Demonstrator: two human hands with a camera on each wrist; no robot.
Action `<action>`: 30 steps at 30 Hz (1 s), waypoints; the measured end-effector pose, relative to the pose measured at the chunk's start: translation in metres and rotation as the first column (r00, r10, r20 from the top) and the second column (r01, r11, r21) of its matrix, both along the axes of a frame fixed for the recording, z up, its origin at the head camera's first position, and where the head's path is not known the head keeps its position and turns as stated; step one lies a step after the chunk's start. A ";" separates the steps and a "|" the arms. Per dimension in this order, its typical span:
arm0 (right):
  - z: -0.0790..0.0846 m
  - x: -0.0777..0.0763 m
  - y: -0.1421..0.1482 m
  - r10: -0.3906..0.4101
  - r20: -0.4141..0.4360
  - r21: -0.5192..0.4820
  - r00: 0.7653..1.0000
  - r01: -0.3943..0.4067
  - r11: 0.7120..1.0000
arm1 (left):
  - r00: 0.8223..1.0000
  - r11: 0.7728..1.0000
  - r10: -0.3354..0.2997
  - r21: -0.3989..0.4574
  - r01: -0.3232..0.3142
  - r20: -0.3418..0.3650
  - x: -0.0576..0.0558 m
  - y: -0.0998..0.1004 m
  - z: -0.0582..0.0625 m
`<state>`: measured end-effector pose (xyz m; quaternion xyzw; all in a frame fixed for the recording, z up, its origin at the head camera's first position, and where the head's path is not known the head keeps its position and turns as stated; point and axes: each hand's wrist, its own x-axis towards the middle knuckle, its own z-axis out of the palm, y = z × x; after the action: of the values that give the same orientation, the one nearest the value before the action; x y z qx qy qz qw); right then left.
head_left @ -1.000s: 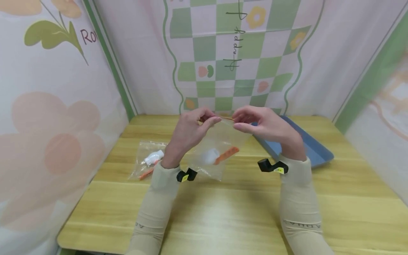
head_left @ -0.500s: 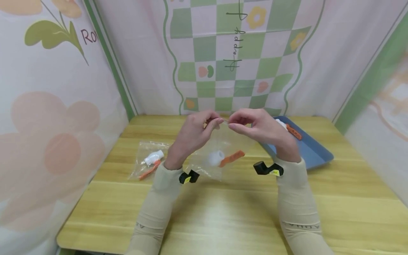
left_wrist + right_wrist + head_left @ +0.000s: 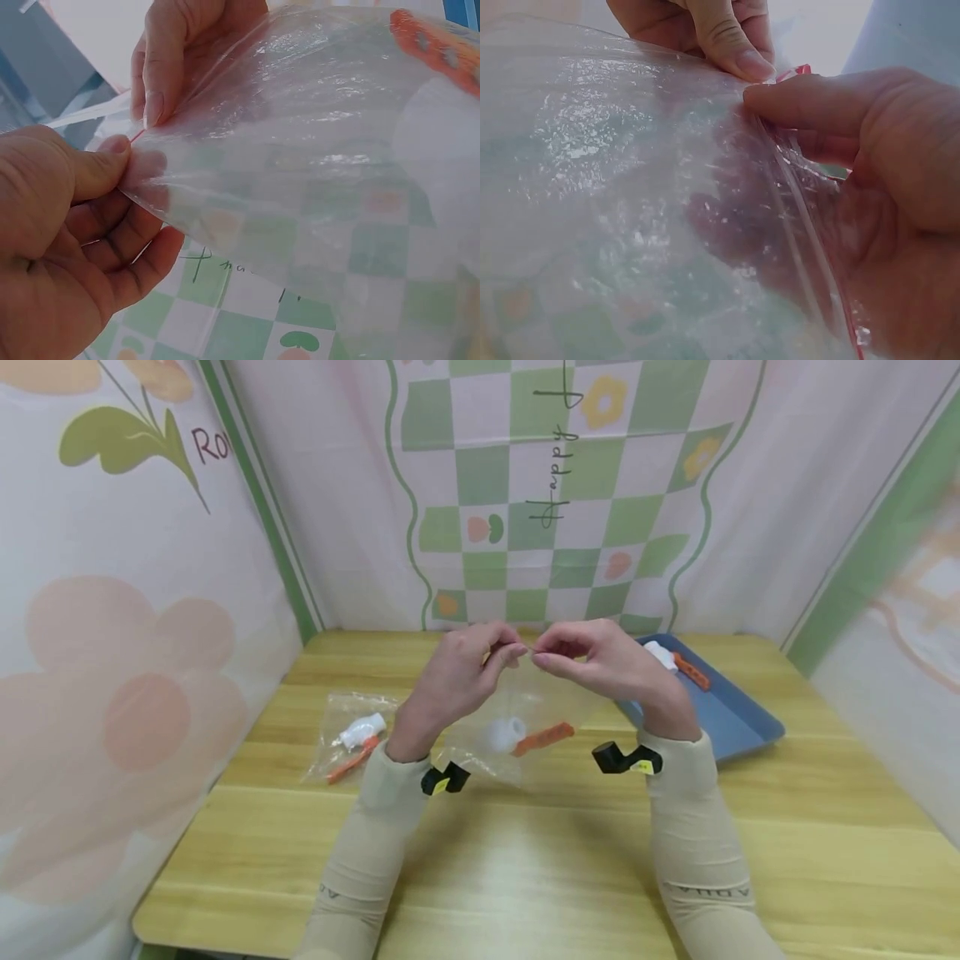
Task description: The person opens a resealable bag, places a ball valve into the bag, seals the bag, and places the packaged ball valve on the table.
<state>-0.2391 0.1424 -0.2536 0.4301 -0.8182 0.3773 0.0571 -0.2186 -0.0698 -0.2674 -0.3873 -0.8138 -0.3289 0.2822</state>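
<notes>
above a wood-grain table point(image 3: 525, 877), a person's left hand point(image 3: 461, 675) and right hand point(image 3: 603, 664) pinch the red-lined edge point(image 3: 848, 322) of a clear plastic bag point(image 3: 292, 150), thumbs and fingers clamped on the film, the two sets of fingertips just beside each other. the bag hangs below the grip, its edge uppermost and running side to side, its body dropping toward the table; whether its bottom touches down cannot be told. low inside, well beneath the fingers, a white piece point(image 3: 501, 737) sits left of an orange strip point(image 3: 543, 739), whose long axis slants, right end higher in the head view. near the left wrist lies a second bag point(image 3: 327, 720) with a white part point(image 3: 363, 729) and an orange part point(image 3: 352, 762). beyond the right wrist, a blue tray point(image 3: 738, 718) holds a white item point(image 3: 662, 655) and an orange bar point(image 3: 692, 672); a checked curtain point(image 3: 532, 477) hangs behind.
</notes>
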 end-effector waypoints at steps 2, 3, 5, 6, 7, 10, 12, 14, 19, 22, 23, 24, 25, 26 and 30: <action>0.000 0.001 -0.001 0.007 -0.015 0.000 1.000 -0.007 1.000 | 1.000 1.000 -0.009 0.004 0.009 -0.007 0.001 0.000 0.000; 0.001 0.001 -0.001 0.006 -0.026 -0.003 1.000 -0.006 1.000 | 1.000 1.000 -0.012 0.008 0.012 -0.010 0.001 -0.001 0.000; 0.001 0.003 -0.001 0.010 -0.052 -0.024 0.999 -0.011 1.000 | 1.000 0.999 -0.024 0.025 0.024 -0.010 0.001 -0.001 0.000; 0.002 0.003 -0.002 0.011 -0.068 -0.034 0.998 -0.013 0.999 | 1.000 0.999 -0.030 0.033 0.031 -0.005 0.001 -0.002 0.000; 0.002 0.004 -0.002 0.010 -0.087 -0.041 0.996 -0.013 0.999 | 0.999 0.998 -0.042 0.040 0.041 0.006 0.000 -0.002 0.000; 0.008 0.012 -0.004 0.005 -0.133 -0.069 0.991 -0.014 0.998 | 0.995 0.996 -0.075 0.052 0.071 0.063 -0.001 -0.004 0.000; 0.013 0.018 -0.006 -0.002 -0.145 -0.077 0.989 -0.009 0.997 | 0.990 0.995 -0.088 0.045 0.084 0.111 -0.002 -0.007 0.001; 0.017 0.023 -0.006 -0.010 -0.145 -0.087 0.989 -0.003 0.996 | 0.984 0.995 -0.099 0.033 0.095 0.149 -0.003 -0.008 0.001; 0.011 0.014 -0.002 -0.016 -0.133 -0.088 0.991 0.004 0.996 | 0.974 0.993 -0.114 -0.004 0.117 0.196 -0.004 -0.010 0.001; 0.005 0.006 0.001 -0.022 -0.115 -0.080 0.993 0.012 0.997 | 0.976 0.994 -0.106 -0.013 0.110 0.188 -0.004 -0.011 0.001; 0.004 0.004 0.002 -0.023 -0.104 -0.077 0.994 0.015 0.997 | 0.979 0.994 -0.101 -0.013 0.104 0.176 -0.004 -0.010 0.001; 0.003 0.003 0.003 -0.023 -0.090 -0.074 0.996 0.016 0.997 | 0.982 0.995 -0.096 -0.009 0.099 0.164 -0.004 -0.010 0.001; 0.003 0.003 0.003 -0.020 -0.077 -0.073 0.997 0.014 0.997 | 0.984 0.996 -0.092 -0.004 0.093 0.151 -0.005 -0.009 0.001; 0.003 0.002 0.003 -0.018 -0.062 -0.074 0.998 0.013 0.997 | 0.986 0.996 -0.089 0.004 0.090 0.137 -0.005 -0.009 0.000; 0.005 0.002 0.004 -0.002 -0.029 -0.075 1.000 0.000 0.997 | 0.988 0.993 -0.110 0.052 0.105 0.109 -0.006 -0.007 -0.001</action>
<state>-0.2368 0.1462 -0.2488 0.4325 -0.8027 0.4016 0.0852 -0.2245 -0.0766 -0.2679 -0.4052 -0.7982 -0.3836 0.2271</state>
